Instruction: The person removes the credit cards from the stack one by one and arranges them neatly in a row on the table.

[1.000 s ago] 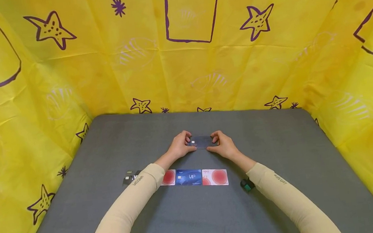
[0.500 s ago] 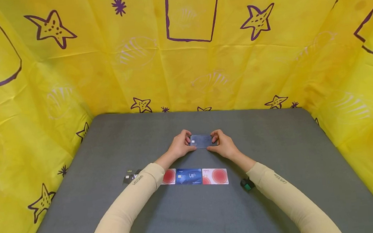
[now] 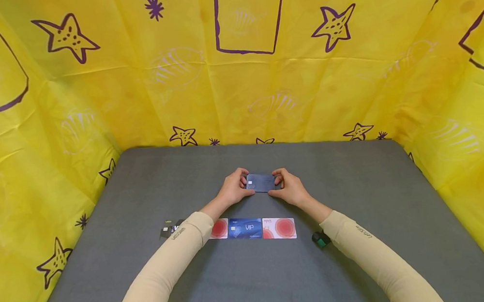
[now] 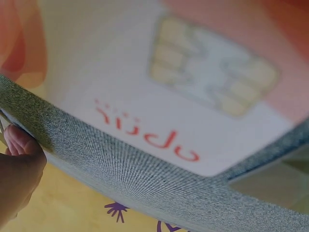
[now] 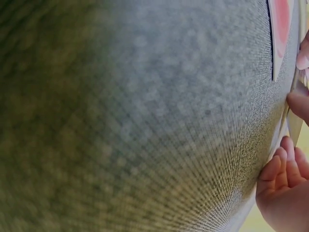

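Note:
A dark blue bank card (image 3: pixel 263 182) marked VIP, with a chip at its left, is between my two hands above the table. My left hand (image 3: pixel 233 187) pinches its left end between thumb and fingers, and my right hand (image 3: pixel 291 188) pinches its right end. In the right wrist view, my right hand (image 5: pixel 285 193) appears at the right edge, with the card mostly hidden. Nearer me lies a row: a black card (image 3: pixel 166 230), a pink-circled card (image 3: pixel 219 229) partly behind my left sleeve, a bright blue VIP card (image 3: pixel 245 229), and a white-and-red card (image 3: pixel 279 228).
Beside my right wrist a small black-and-green object (image 3: pixel 320 239) shows, partly behind the sleeve. The grey table (image 3: pixel 255 286) is walled at the back and sides by a yellow curtain (image 3: pixel 236 93) with starfish drawings. A pink-and-white card (image 4: pixel 120 63) fills the left wrist view.
Both hands have stayed nearly in place around the held card. Its face has gone from dark and see-through looking to a clearer blue. The cards in the row lie unmoved.

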Motion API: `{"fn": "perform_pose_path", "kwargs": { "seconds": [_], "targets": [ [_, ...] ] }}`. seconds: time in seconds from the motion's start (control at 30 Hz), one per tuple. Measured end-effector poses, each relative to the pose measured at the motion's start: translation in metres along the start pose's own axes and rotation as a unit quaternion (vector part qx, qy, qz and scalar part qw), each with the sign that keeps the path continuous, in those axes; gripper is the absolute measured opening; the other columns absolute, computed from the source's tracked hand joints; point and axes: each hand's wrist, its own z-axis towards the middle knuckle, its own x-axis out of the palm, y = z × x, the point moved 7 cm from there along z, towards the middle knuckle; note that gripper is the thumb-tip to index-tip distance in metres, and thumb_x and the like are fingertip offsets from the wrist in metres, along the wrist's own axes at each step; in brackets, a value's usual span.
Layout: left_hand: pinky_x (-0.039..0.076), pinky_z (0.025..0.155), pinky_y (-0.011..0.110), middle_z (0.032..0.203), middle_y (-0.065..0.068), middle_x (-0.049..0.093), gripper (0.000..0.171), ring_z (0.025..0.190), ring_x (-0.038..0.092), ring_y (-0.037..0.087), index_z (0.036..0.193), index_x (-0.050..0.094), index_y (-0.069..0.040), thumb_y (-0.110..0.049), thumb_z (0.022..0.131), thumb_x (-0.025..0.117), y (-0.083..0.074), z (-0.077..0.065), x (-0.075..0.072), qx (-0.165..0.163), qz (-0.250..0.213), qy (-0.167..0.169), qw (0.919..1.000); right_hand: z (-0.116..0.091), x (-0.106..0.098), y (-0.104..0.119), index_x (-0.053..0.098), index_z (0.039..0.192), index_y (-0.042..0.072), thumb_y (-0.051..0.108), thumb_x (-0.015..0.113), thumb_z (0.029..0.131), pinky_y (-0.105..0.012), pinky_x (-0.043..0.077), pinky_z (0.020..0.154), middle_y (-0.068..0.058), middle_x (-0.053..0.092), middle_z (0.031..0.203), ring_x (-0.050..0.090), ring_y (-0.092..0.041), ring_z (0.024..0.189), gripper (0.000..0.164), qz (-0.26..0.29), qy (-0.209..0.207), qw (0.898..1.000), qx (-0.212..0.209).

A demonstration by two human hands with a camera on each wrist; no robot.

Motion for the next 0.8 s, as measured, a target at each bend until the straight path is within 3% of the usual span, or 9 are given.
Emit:
{"fn": "perform_pose_path", "kwargs": {
  "seconds": [0.43,0.8],
  "targets": [
    [0.045,0.074,0.029,0.091,0.003,0.056,0.056,0.077,0.051,0.016,0.122,0.056,-0.002,-0.020,0.077,0.085,0.0000,0.0007,-0.0011,0.020,0.030,-0.002,0.9994,-0.0029,-0.0038,0.0073,0.059,0.124,0.000,0.017,0.083,0.077,-0.031,0.042,0.068,-0.008,0.062,0.092,0.050,-0.018,0.073,0.055,-0.035,-0.009,0.999,-0.040],
    [0.046,0.076,0.030,0.091,0.004,0.056,0.056,0.079,0.051,0.016,0.120,0.058,-0.002,-0.020,0.075,0.086,-0.0025,-0.0006,-0.0035,0.033,0.042,-0.012,0.9985,-0.0030,-0.0036,0.0058,0.059,0.125,0.002,0.020,0.083,0.079,-0.033,0.042,0.069,-0.007,0.061,0.092,0.050,-0.019,0.074,0.055,-0.052,-0.008,0.998,-0.036]
  ]
}}
